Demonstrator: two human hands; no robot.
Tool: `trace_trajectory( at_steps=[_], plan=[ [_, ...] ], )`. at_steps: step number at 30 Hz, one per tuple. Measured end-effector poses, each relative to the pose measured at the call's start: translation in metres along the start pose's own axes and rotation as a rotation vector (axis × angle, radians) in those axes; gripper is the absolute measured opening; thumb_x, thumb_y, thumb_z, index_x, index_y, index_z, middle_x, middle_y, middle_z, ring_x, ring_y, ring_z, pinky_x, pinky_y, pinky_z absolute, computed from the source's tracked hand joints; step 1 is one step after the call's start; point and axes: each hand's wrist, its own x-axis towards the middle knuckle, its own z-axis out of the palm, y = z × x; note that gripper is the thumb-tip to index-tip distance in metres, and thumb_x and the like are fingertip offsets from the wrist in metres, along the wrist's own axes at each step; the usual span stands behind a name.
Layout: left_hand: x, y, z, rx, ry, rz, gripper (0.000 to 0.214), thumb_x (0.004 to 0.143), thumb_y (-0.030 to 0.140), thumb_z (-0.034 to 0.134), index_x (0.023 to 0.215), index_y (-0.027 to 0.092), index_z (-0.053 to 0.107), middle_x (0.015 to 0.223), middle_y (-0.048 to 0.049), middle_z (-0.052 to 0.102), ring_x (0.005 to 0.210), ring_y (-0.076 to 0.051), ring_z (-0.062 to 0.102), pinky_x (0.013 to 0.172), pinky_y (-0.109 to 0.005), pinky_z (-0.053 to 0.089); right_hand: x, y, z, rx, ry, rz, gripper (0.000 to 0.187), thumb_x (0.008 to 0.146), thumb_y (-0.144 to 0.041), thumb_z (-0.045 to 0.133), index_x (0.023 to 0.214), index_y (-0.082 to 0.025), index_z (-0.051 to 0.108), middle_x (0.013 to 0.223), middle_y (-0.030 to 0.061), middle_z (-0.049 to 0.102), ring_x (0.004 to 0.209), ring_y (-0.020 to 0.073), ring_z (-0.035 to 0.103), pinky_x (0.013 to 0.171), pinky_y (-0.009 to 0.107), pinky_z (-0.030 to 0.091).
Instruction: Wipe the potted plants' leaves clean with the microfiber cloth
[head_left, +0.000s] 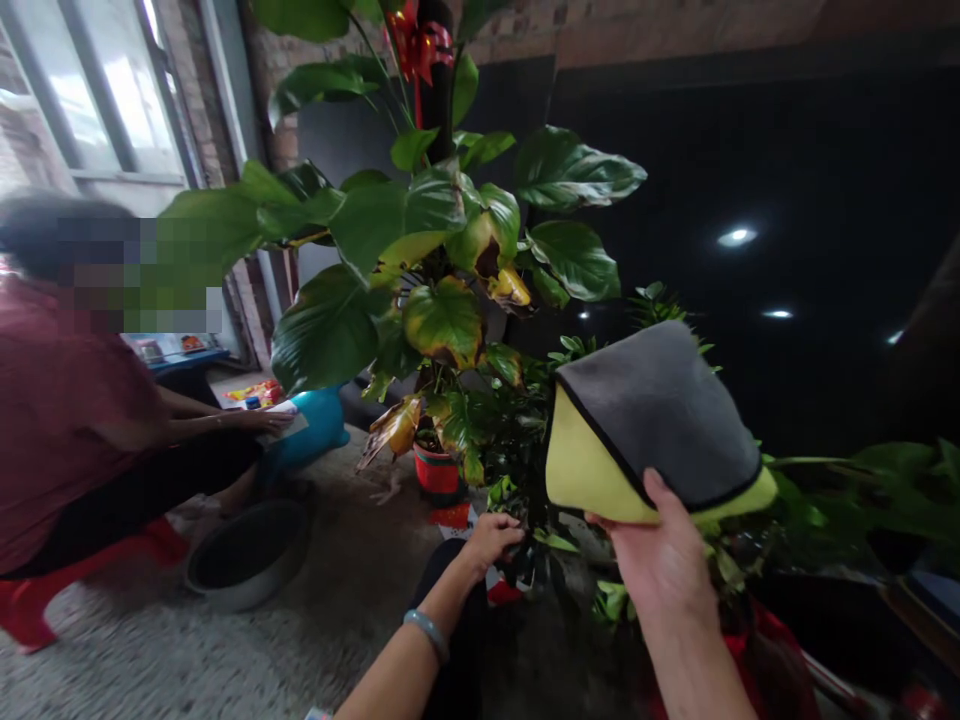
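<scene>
My right hand (664, 565) is raised in front of me and is closed on a folded grey and yellow cloth (652, 425) with black edging, thumb on its lower edge. My left hand (491, 540), with a pale bracelet on the wrist, reaches down among the low leaves near a pot; its fingers curl into the foliage and what they grip is hidden. Straight ahead stands a large-leaved plant (420, 250) with some yellowed, brown-spotted leaves, growing from a small red pot (437, 470).
Another person in a red top (67, 420) crouches at the left, hands on a blue object (315, 425). A grey metal basin (247, 553) sits on the speckled floor. Smaller potted plants (862, 500) crowd the right, against a dark wall. Windows are at upper left.
</scene>
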Motion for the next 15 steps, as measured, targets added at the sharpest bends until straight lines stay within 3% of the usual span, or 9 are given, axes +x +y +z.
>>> trace_trajectory(
  at_steps=[4,8,11,13,15],
  plan=[
    [0.0,-0.002,-0.004,0.013,-0.017,0.016,0.01,0.055,0.024,0.068,0.055,0.015,0.063,0.043,0.0049,0.051,0.041,-0.009,0.042,0.046,-0.023,0.036,0.01,0.041,-0.017,-0.101,0.147,0.436,0.012,0.071,-0.028,0.062,0.076,-0.019,0.056,0.058,0.0014,0.064,0.05,0.0174,0.057,0.041,0.027,0.043],
    [0.001,0.0,-0.008,-0.035,0.065,0.115,0.009,0.051,0.019,0.069,0.056,0.015,0.064,0.05,0.0018,0.058,0.053,-0.013,0.054,0.057,-0.026,0.044,-0.018,0.081,-0.054,-0.185,0.209,0.653,0.016,0.073,-0.032,0.062,0.076,-0.018,0.056,0.056,0.0047,0.064,0.046,0.0174,0.057,0.04,0.025,0.041],
    [-0.001,0.006,-0.012,-0.162,0.286,0.229,0.02,0.045,0.017,0.071,0.064,0.016,0.065,0.056,0.0022,0.061,0.057,-0.012,0.056,0.058,-0.023,0.045,-0.034,0.085,-0.071,-0.272,0.2,0.593,0.025,0.065,-0.035,0.067,0.078,-0.017,0.057,0.056,0.0043,0.064,0.046,0.0187,0.057,0.039,0.027,0.04],
    [-0.01,0.012,-0.012,-0.258,0.415,0.235,0.026,0.046,0.024,0.073,0.068,0.017,0.063,0.05,0.0051,0.056,0.047,-0.009,0.05,0.049,-0.021,0.04,-0.034,0.078,-0.076,-0.416,0.161,0.43,0.035,0.056,-0.04,0.072,0.078,-0.016,0.059,0.059,0.0053,0.065,0.051,0.0222,0.059,0.04,0.03,0.041],
    [-0.027,0.019,-0.007,-0.305,0.451,0.208,0.03,0.046,0.033,0.075,0.066,0.017,0.06,0.046,0.0073,0.049,0.041,-0.007,0.042,0.043,-0.019,0.034,-0.027,0.068,-0.078,-0.607,0.143,0.186,0.042,0.047,-0.044,0.076,0.075,-0.016,0.062,0.064,0.0081,0.067,0.061,0.0278,0.062,0.046,0.034,0.044]
  ],
)
